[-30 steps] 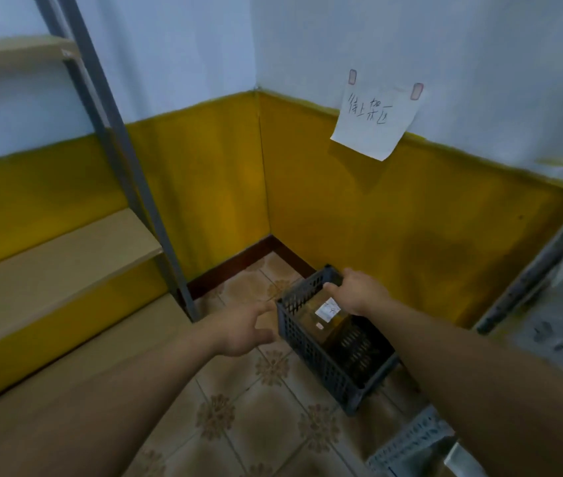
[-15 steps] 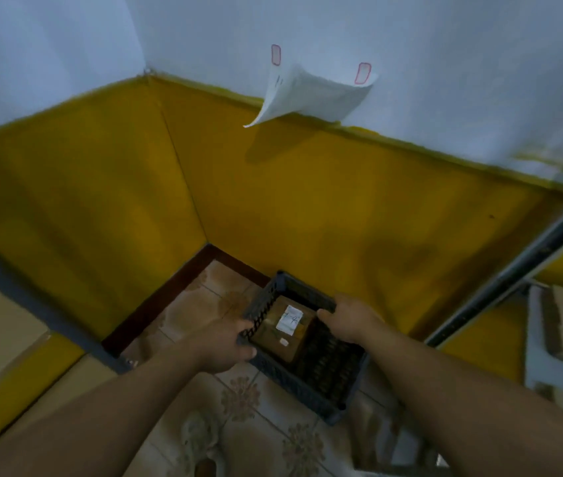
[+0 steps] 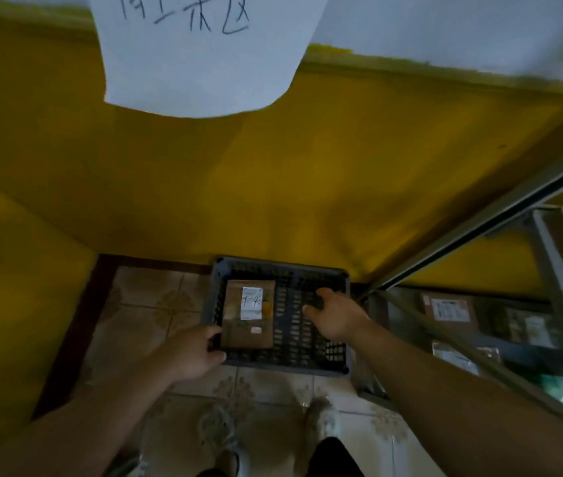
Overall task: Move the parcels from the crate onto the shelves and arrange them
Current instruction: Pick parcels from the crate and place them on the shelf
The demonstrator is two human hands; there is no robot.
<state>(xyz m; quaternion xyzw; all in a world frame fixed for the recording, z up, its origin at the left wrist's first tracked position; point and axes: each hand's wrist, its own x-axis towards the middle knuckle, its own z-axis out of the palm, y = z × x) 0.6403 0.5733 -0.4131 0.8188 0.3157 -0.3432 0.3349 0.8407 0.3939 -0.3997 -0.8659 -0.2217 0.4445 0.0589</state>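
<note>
A dark grey plastic crate sits on the tiled floor against the yellow wall. Inside it, on the left side, lies a flat brown cardboard parcel with a white handwritten label. My left hand grips the crate's near left corner, thumb over the rim next to the parcel. My right hand holds the crate's right rim, its fingers curled down inside. The right half of the crate holds nothing.
A grey metal shelf unit stands at the right, with a labelled brown parcel and other packets on its low shelves. A paper sign hangs on the wall above. My feet stand just before the crate.
The view has swung right and tilted down, so the left shelves are gone and the right shelf unit shows. The crate now sits square to the wall. Both hands stay on its rim.
</note>
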